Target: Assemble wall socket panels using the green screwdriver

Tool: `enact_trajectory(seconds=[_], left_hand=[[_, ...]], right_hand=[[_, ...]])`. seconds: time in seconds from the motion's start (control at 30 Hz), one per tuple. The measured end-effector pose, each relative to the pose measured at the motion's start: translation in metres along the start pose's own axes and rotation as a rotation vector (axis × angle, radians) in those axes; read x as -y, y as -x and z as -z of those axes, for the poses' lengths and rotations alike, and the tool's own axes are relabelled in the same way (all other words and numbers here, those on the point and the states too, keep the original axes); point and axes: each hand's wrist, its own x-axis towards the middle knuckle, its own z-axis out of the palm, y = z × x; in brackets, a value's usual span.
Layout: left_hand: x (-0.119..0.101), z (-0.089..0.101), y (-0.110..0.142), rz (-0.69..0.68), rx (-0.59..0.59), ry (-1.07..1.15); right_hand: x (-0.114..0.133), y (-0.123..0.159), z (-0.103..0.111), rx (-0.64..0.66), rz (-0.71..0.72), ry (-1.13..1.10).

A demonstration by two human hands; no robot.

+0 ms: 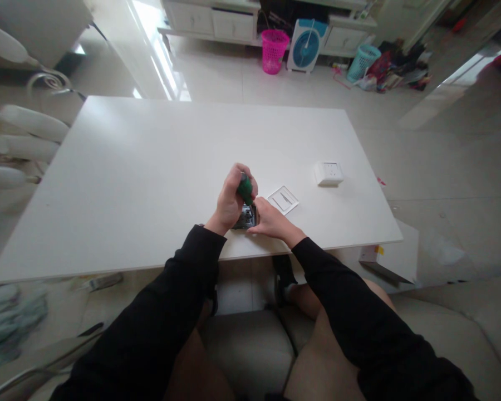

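Note:
My left hand is closed around the green handle of a screwdriver, held upright with its tip down on a small dark switch module near the front edge of the white table. My right hand rests on the table beside the module and presses against its right side with closed fingers. A white cover plate lies flat just right of my hands. Further right sits a white wall socket.
White chairs stand at the table's left. On the floor beyond are a pink basket, a blue fan and a teal basket. A cardboard box sits below the table's right corner. I sit on a beige sofa.

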Motion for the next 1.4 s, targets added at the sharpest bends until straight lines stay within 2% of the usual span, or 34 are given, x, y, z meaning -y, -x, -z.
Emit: enact_trajectory(seconds=[0.13, 0.37, 0.6, 0.87, 1.2, 1.4], left_hand=[[0.0, 0.002, -0.002, -0.013, -0.007, -0.052], [-0.001, 0.0, -0.002, 0.106, -0.049, -0.002], [-0.003, -0.001, 0.002, 0.051, 0.009, 0.028], [-0.003, 0.003, 0.002, 0.044, 0.006, 0.078], [-0.011, 0.002, 0.0, 0.059, -0.106, 0.169], [-0.012, 0.004, -0.003, 0.039, -0.095, 0.17]], right_hand=[[-0.002, -0.001, -0.002, -0.007, 0.002, 0.005], [-0.002, 0.0, -0.003, -0.032, -0.001, -0.024], [0.0, -0.004, -0.004, -0.047, 0.003, -0.016], [-0.002, -0.004, -0.006, -0.081, 0.065, -0.008], [-0.006, -0.004, -0.004, -0.094, 0.079, 0.066], [-0.004, -0.005, -0.002, -0.099, 0.074, 0.066]])
